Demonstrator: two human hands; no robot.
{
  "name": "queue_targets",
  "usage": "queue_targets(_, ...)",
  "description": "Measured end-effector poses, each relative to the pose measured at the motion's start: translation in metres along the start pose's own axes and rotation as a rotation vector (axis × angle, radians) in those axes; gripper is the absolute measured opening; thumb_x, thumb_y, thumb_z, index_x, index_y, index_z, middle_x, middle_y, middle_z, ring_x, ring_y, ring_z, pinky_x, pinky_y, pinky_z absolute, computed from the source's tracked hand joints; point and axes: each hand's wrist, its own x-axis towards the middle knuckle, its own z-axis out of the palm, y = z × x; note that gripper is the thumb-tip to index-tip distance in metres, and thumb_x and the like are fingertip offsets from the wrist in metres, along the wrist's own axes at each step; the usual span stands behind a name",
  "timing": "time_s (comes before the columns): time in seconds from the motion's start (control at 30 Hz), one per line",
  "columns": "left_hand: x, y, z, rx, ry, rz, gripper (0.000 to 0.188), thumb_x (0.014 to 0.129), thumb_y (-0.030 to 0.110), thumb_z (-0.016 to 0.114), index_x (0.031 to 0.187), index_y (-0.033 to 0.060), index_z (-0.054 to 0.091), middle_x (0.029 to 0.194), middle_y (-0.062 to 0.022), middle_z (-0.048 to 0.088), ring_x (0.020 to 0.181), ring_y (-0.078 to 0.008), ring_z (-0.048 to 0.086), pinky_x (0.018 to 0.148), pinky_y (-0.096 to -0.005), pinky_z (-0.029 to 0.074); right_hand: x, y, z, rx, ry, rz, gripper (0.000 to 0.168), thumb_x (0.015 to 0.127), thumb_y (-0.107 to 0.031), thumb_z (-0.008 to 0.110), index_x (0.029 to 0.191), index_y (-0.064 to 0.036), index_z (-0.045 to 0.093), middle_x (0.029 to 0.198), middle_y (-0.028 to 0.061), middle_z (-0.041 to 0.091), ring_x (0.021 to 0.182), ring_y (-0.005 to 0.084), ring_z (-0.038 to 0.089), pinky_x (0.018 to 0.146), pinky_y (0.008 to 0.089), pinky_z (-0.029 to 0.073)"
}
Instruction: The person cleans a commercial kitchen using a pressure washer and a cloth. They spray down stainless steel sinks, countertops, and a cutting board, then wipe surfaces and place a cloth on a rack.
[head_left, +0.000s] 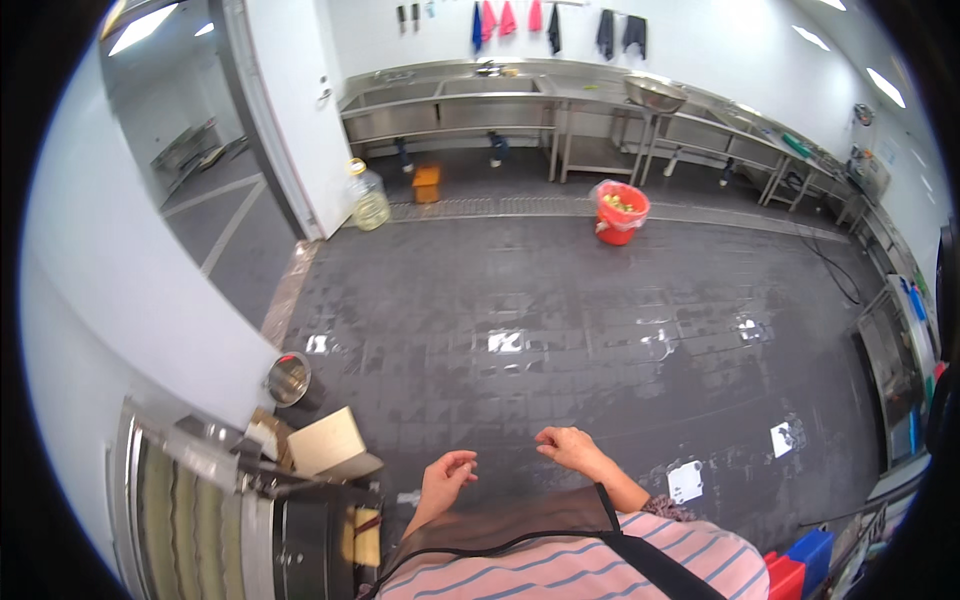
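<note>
My left hand (448, 478) is raised in front of my body with nothing in it, its fingers loosely bent. To its right, my right hand (574, 450) also holds nothing, its fingers curled and pointing left. The two hands are apart and touch no object. Below them is a dark, wet floor (480, 292) with shiny reflections. I am wearing a see-through apron (525, 514) with black edging over a striped top (570, 566). Left of my left hand stands a cardboard box (326, 442).
A lined red bucket (619, 231) stands near the floor drain (517, 205). Steel sinks (484, 112) run along the far wall; a steel basin (655, 94) rests on the counter. A large oil bottle (369, 201) stands beside the white door (292, 112). A metal bin (289, 379) sits by the left wall.
</note>
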Motion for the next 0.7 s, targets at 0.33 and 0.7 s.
queue_targets(0.33, 0.238, 0.037, 0.066, 0.194, -0.248, -0.090, 0.021, 0.085, 0.006, 0.056, 0.106, 0.0021, 0.061, 0.089, -0.0059, 0.064, 0.073, -0.0107, 0.061, 0.064, -0.0235, 0.048, 0.143, 0.099, -0.076, 0.220, 0.069, 0.071, 0.032, 0.081, -0.033, 0.059, 0.106, -0.013, 0.062, 0.097, 0.0111, 0.066, 0.091, 0.0285, 0.062, 0.079, 0.0386, 0.049)
queue_targets(0.7, 0.580, 0.182, 0.174, 0.375, -0.615, 0.049, 0.023, 0.087, 0.012, 0.055, 0.108, 0.0017, 0.060, 0.095, -0.0051, 0.063, 0.077, -0.0118, 0.060, 0.070, -0.0247, 0.049, 0.297, 0.182, -0.269, 0.443, 0.531, 0.354, 0.029, 0.081, -0.018, 0.064, 0.106, -0.004, 0.061, 0.089, 0.0122, 0.067, 0.079, 0.0192, 0.065, 0.071, 0.0309, 0.051)
